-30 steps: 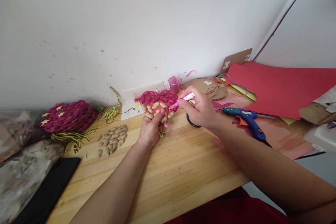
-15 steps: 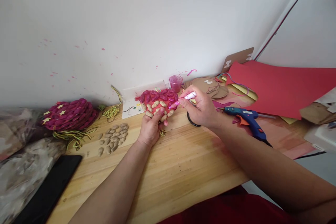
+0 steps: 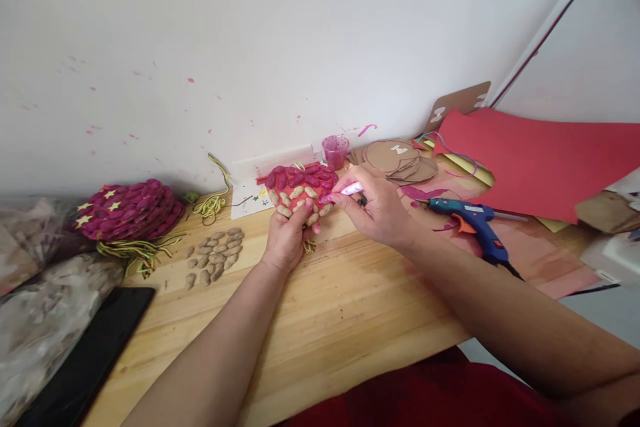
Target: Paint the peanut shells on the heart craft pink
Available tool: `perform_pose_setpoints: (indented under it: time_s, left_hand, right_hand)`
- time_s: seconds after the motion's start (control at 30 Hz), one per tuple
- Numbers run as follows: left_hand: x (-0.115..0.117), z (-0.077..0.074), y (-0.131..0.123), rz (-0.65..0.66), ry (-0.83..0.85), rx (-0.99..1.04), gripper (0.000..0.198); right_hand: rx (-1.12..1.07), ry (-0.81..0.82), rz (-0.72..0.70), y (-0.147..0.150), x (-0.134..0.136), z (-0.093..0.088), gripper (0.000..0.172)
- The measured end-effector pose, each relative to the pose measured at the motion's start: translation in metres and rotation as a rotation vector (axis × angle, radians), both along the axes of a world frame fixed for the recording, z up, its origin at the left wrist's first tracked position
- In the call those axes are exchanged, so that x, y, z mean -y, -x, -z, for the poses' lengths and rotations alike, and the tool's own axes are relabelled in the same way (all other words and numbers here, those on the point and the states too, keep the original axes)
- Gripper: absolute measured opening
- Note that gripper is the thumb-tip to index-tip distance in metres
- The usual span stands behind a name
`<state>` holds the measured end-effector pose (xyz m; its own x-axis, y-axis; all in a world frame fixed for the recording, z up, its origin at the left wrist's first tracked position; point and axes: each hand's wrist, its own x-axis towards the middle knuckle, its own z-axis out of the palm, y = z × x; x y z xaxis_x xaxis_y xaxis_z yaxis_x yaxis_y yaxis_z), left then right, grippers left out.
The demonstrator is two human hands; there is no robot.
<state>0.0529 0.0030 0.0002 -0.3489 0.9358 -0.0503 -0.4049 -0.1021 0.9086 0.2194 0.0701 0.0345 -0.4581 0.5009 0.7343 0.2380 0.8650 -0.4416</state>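
My left hand [image 3: 287, 235] grips the lower edge of a red round piece [image 3: 299, 195] covered with peanuts, its thumb on top. The upper peanuts [image 3: 305, 177] are painted magenta, while the lower ones are mostly bare tan. Pinched in my right hand [image 3: 373, 208] is a white-handled brush [image 3: 351, 189]; its pink-stained end reaches the right side of the piece. A clear cup with pink paint [image 3: 335, 151] stands just behind, near the wall. Some yellow-green yarn [image 3: 310, 247] shows below my left hand.
Loose peanuts [image 3: 215, 255] and a stack of magenta peanut pieces with stars [image 3: 131, 210] are at the left, near a black flat object [image 3: 95, 353]. Cardboard circles [image 3: 395, 159], a blue glue gun [image 3: 473, 220] and red sheets [image 3: 535, 157] lie at the right.
My right hand and the brush have shifted slightly left and down over the piece. The camera view has moved a little. My left hand keeps its hold.
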Motion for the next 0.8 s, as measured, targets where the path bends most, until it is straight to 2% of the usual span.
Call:
perform_pose_setpoints:
  time_s: [0.8]
  left_hand:
    - [-0.0016, 0.0037, 0.003, 0.0, 0.018, 0.008, 0.041]
  right_hand:
    - [0.007, 0.038, -0.002, -0.0025, -0.0049, -0.0017, 0.012]
